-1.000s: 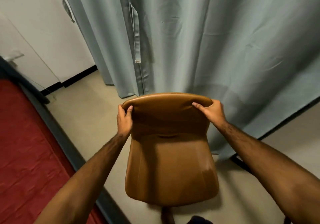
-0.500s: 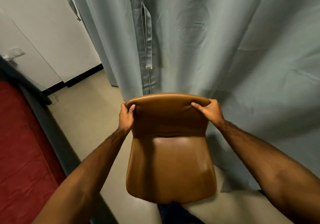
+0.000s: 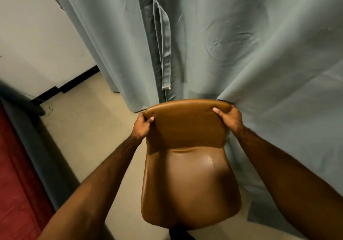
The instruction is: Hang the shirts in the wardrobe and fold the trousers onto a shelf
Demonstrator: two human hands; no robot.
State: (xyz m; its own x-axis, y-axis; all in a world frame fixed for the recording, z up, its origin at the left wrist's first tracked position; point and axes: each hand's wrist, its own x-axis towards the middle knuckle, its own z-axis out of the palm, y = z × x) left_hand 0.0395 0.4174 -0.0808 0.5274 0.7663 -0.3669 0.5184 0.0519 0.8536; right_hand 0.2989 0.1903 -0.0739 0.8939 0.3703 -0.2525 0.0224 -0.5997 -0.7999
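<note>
A brown leather chair [image 3: 189, 176] stands in front of me, its backrest top pressed into a grey-green curtain [image 3: 241, 45]. My left hand [image 3: 142, 126] grips the left top corner of the backrest, thumb on the front. My right hand [image 3: 230, 118] grips the right top corner, fingers curled over the rim. No shirts, trousers or wardrobe are in view.
A bed with a red cover [image 3: 13, 184] and a dark grey frame [image 3: 42, 154] runs along the left. Beige floor [image 3: 89, 128] lies between the bed and the chair. A white wall [image 3: 33, 35] with a black skirting stands at the back left. Something dark [image 3: 178, 233] shows under the seat.
The chair, held in both hands, has moved forward and to the right into the curtain, which now bulges around the backrest. The bed has slid further left in view.
</note>
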